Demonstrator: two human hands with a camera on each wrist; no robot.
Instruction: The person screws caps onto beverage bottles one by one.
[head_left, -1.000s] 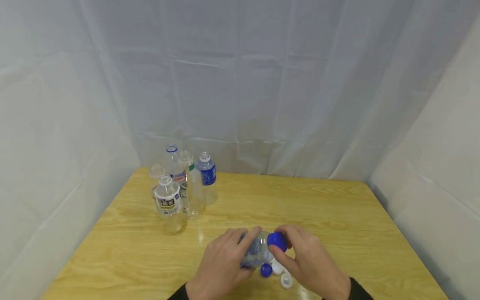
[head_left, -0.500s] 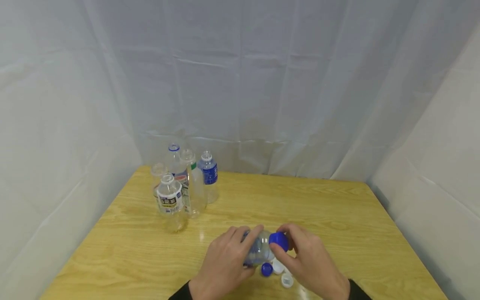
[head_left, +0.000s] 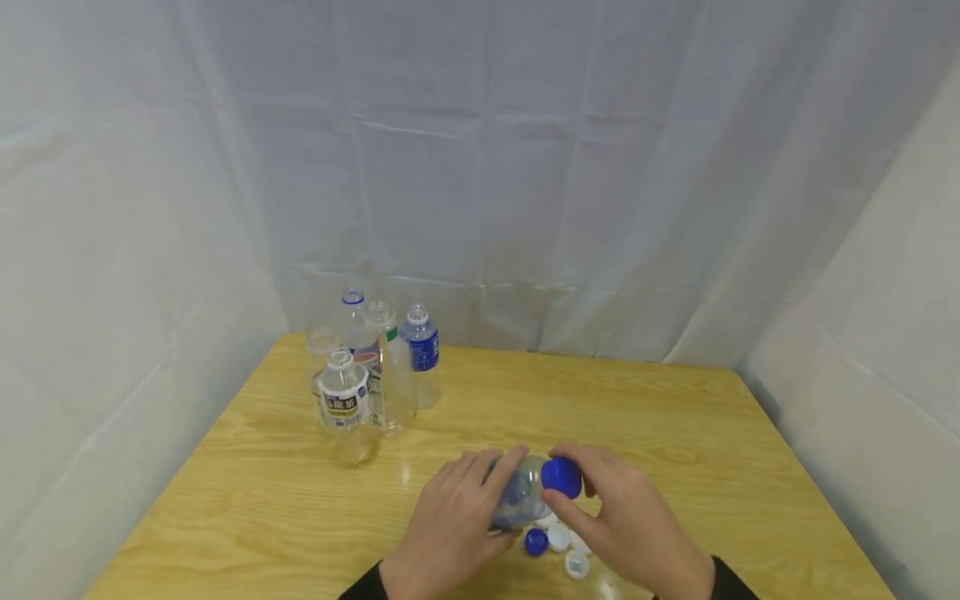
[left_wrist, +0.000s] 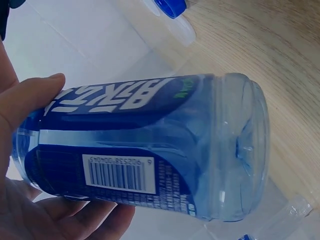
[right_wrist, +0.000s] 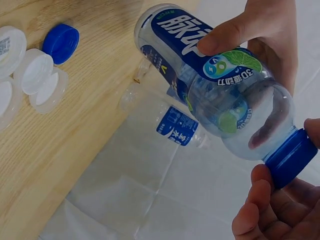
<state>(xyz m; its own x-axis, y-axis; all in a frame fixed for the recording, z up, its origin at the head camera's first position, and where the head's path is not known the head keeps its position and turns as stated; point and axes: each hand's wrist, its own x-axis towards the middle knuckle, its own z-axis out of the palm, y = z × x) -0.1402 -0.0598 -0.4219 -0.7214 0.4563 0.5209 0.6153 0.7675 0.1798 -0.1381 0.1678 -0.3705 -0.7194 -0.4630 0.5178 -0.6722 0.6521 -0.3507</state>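
My left hand (head_left: 457, 517) grips a clear plastic bottle (left_wrist: 125, 135) with a dark blue label round its body. The bottle is tilted well over above the table, its neck toward my right hand (head_left: 626, 521). A blue cap (right_wrist: 291, 157) sits on the neck, and the thumb and fingers of my right hand pinch it. Below the hands several loose caps lie on the table, among them a small blue cap (head_left: 536, 542) and a white cap (head_left: 577, 565). In the left wrist view the bottle's bottom faces away from my hand.
Several uncapped clear bottles stand together at the back left of the wooden table (head_left: 637, 417). One with a white label (head_left: 345, 407) is nearest; another with a blue label (head_left: 423, 352) stands at the group's right. A pale sheet (head_left: 480, 167) hangs behind and along both sides.
The bottle and both hands have shifted slightly right in the head view. My right hand's fingers have moved a little on the blue cap, and the view has drifted slightly.
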